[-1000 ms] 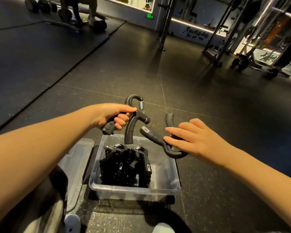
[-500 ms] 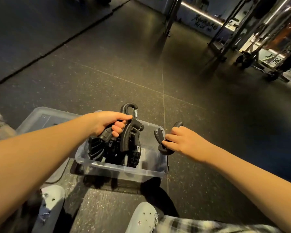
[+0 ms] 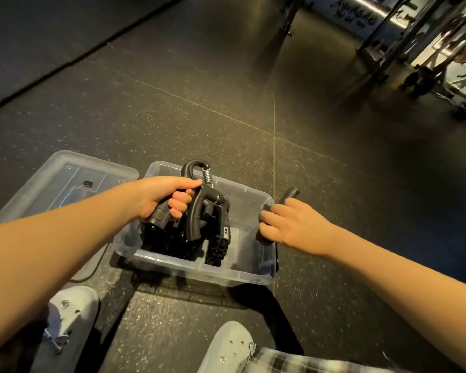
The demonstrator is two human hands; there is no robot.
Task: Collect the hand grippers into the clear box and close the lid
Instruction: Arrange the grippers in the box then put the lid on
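A clear plastic box (image 3: pixel 199 270) stands on the dark floor in front of me, with several black hand grippers (image 3: pixel 215 246) stacked inside. My left hand (image 3: pixel 159 197) grips one handle of a black hand gripper (image 3: pixel 197 211) with a steel spring, held over the left part of the box. My right hand (image 3: pixel 293 224) holds a second black hand gripper (image 3: pixel 289 193) at the box's right rim; most of it is hidden under my fingers.
The clear lid (image 3: pixel 73 184) lies flat on the floor just left of the box. My two grey clogs (image 3: pixel 70 313) (image 3: pixel 226 345) are near the bottom edge. Gym racks and weights (image 3: pixel 428 63) stand far off at the upper right.
Both hands have come down and closer to the box, each carrying its hand gripper. My view tilted downward, so the box and lid now sit higher in the frame.
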